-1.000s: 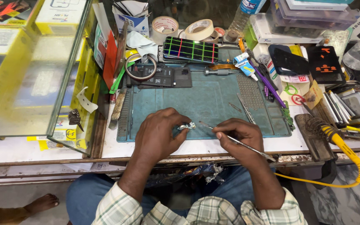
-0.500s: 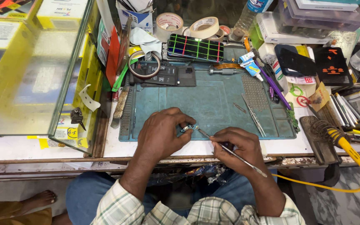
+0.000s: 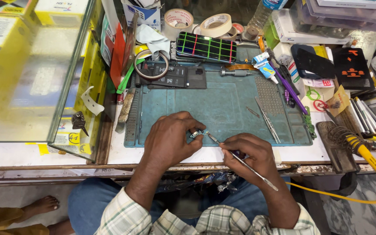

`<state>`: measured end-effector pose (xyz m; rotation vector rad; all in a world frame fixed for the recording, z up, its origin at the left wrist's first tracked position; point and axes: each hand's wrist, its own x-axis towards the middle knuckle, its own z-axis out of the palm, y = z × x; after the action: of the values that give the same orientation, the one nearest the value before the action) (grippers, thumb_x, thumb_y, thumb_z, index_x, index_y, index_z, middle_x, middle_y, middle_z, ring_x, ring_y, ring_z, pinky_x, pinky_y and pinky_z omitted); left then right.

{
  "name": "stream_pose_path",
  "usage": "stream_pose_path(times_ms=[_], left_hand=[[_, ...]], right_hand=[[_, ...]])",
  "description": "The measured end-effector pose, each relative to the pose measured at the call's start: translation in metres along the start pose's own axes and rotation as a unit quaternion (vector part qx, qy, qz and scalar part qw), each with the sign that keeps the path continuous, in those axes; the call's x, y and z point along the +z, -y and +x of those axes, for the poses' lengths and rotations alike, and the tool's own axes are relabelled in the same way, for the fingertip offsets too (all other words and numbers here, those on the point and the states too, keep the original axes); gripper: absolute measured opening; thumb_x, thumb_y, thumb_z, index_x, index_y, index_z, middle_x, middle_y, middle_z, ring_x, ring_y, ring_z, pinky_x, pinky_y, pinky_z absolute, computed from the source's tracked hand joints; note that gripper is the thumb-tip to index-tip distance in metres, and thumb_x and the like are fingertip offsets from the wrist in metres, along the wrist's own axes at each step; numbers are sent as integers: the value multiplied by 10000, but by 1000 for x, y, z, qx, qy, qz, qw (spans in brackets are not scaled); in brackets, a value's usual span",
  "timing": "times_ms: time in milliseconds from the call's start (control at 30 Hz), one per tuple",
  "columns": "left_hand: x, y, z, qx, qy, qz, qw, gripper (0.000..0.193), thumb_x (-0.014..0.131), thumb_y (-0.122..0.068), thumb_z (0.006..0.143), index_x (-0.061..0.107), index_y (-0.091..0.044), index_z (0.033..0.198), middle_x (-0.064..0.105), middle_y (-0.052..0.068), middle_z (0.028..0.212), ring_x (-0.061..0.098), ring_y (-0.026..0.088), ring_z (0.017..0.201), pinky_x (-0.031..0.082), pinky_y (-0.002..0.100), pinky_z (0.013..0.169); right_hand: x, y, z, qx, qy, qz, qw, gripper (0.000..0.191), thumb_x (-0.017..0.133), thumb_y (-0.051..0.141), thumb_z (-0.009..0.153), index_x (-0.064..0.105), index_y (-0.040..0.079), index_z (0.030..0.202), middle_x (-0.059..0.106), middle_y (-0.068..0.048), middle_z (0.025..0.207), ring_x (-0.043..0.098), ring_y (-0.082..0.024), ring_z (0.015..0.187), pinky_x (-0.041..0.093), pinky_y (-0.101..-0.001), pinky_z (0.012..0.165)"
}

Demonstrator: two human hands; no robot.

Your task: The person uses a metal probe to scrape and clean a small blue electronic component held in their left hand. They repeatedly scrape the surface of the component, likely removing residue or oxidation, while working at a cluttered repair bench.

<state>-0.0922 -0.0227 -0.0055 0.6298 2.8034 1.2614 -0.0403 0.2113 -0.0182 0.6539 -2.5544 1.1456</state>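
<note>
Metal glints at the teal mat's (image 3: 223,117) near edge: your left hand (image 3: 170,141) pinches the small silver part (image 3: 195,133), while your right hand (image 3: 249,154), at its 4 o'clock, grips the thin driver (image 3: 240,159), shaft running 4-to-10, tip touching the part.

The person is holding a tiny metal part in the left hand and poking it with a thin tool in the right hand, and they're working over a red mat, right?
Not quite: the mat is blue-green, not red, as the head view shows. The rest holds: the left hand pinches the tiny metal part, and the right hand pokes it with the thin tool.
</note>
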Motion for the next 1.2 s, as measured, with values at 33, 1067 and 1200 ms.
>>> stream_pose_path(times_ms=[33,1067,1200], left_hand=[[0,0,0,3,-1,0,1000,238,779,-213,755,817,-162,984,729,11,888,717,232,856,512,420,870],[0,0,-1,18,-15,1,1000,233,788,-209,742,811,-138,963,732,20,901,717,245,851,520,422,831],[2,0,0,14,-17,-6,1000,233,784,-207,740,810,-143,962,731,18,897,726,229,853,525,410,843]], right_hand=[[0,1,0,12,-2,9,1000,143,803,98,836,778,46,967,778,-87,920,723,-119,709,528,-250,543],[-4,-8,-1,38,1,63,997,119,774,43,836,770,11,951,781,-101,925,722,-112,751,545,-243,615],[-4,-7,0,15,0,53,998,131,785,59,843,769,12,965,774,-101,928,730,-121,772,553,-244,630]])
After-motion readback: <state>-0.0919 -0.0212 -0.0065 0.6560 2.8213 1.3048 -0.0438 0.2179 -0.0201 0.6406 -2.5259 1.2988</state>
